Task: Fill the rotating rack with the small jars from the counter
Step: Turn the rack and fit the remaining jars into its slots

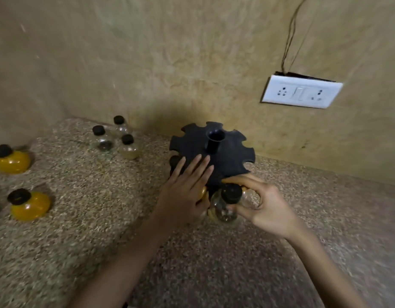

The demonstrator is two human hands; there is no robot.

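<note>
The black rotating rack [227, 156] stands near the back wall, its notched top disc showing several empty slots. My left hand [187, 187] rests flat on the disc's front left, fingers spread. My right hand [261, 205] grips a clear black-capped jar [226, 205] at the rack's front edge, thumb and fingers around its neck. Another jar's black cap [174, 162] shows at the rack's left side. Three clear jars [116, 138] stand at the back left of the counter. Two yellow-filled jars [13, 160] [29, 204] stand at the far left.
The speckled stone counter [103, 218] meets a beige wall at the back and left. A white socket and switch plate [302, 91] hangs on the wall to the right, with thin wires above it.
</note>
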